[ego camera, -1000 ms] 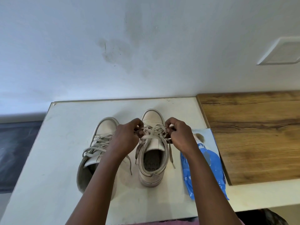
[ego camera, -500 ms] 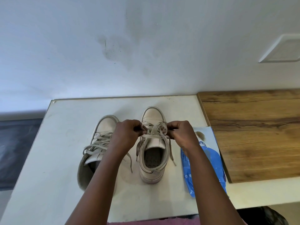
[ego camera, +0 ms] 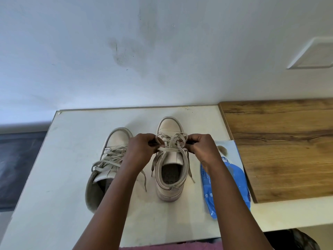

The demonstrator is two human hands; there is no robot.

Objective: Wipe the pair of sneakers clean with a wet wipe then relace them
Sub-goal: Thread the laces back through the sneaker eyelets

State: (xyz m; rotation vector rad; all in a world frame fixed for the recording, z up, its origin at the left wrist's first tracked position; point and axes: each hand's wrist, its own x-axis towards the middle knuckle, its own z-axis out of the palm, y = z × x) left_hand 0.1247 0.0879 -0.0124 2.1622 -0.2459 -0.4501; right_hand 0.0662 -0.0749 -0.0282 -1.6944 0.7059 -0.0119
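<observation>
Head view: lace loops wider than before

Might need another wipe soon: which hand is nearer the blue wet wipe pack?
Right. The right hand pinches a lace loop of the right sneaker, just beside the wet wipe pack; the left hand pinches the other loop, across that sneaker.

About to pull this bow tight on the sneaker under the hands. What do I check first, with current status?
1. Left hand pinches a loop of the laces: ok.
2. Right hand pinches the other loop: ok.
3. Held sneaker upright on the white table: ok.
4. Lace ends hang free beside it: ok.
5. Other sneaker bow tied: cannot tell, forearm hides part.
6. Wipe pack clear of the laces: ok.
</observation>
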